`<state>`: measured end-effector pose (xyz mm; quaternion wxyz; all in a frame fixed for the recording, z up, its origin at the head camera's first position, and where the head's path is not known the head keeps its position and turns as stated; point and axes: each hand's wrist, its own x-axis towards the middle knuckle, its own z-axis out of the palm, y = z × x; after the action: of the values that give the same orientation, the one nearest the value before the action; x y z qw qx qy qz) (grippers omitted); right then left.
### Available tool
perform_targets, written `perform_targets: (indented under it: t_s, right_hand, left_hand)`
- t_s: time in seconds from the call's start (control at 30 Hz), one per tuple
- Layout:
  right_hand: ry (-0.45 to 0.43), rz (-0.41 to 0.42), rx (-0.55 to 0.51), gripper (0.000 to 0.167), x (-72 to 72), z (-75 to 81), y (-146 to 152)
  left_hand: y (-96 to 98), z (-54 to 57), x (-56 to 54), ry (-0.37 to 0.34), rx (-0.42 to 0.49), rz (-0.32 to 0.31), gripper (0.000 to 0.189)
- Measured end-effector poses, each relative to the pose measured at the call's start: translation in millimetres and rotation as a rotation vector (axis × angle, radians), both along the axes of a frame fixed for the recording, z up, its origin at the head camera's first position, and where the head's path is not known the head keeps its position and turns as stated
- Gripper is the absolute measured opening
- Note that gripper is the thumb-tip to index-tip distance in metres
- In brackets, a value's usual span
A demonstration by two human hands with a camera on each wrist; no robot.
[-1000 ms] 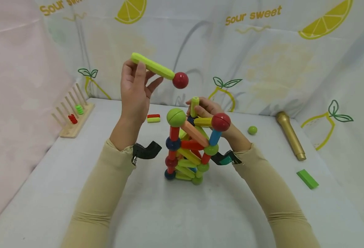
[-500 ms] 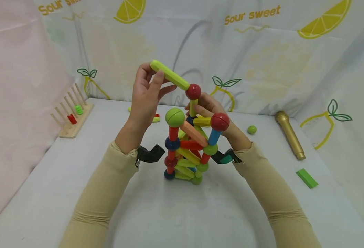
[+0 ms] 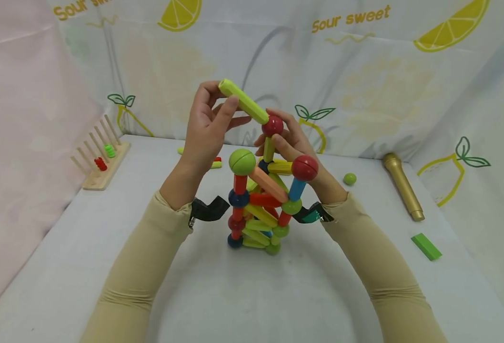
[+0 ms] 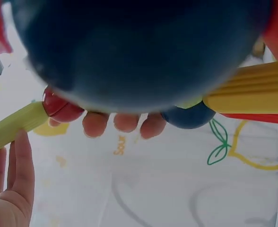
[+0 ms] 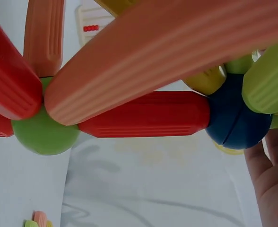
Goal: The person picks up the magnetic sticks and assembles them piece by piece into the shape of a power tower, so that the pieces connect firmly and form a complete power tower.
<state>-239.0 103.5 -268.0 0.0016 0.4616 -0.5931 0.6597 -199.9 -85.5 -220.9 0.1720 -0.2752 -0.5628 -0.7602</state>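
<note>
In the head view my left hand (image 3: 209, 119) pinches a yellow-green rod (image 3: 244, 101) that slants down to the right. A red ball (image 3: 272, 126) sits at the rod's lower end, on top of a short upright yellow-green rod (image 3: 268, 149). My right hand (image 3: 297, 140) holds that ball, thumb at its lower right and fingers behind. Below stands a tower of coloured rods and balls, with a green ball (image 3: 242, 162) and a larger red ball (image 3: 305, 168) at its front corners. The left wrist view is mostly blocked by a dark blue ball (image 4: 139, 56).
At the left stands a wooden peg counter (image 3: 106, 164). Red and yellow-green pieces (image 3: 216, 163) lie behind the tower. To the right are a small green ball (image 3: 349, 179), a gold microphone (image 3: 403, 187) and a green block (image 3: 426, 246). A printed cloth hangs behind.
My left hand has moved right and down, bringing the rod and red ball onto the upright rod. My right hand has shifted up from the upright rod to the red ball.
</note>
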Motion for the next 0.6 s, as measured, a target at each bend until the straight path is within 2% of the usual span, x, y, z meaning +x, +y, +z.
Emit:
perform_targets:
  t_s: [0.13,0.37,0.53,0.6]
  right_hand:
    - [0.044,0.033,-0.033,0.047,-4.0,-2.1,-4.1]
    - [0.085,0.052,-0.035,0.049,-6.1,-4.1,-9.1]
    - [0.102,0.041,-0.038,0.051,-5.3,-4.4,-8.9]
    - [0.09,0.041,-0.049,0.052,-6.0,-5.4,-8.7]
  left_hand:
    - [0.9,-0.2,-0.9,-0.031,0.036,0.005,0.018]
    - [1.5,-2.3,-1.6,-0.137,0.132,0.039,0.018]
    - [1.2,-4.6,-2.8,-0.16,0.161,0.009,0.017]
    - [-0.6,-3.7,-3.5,-0.195,0.215,-0.018,0.016]
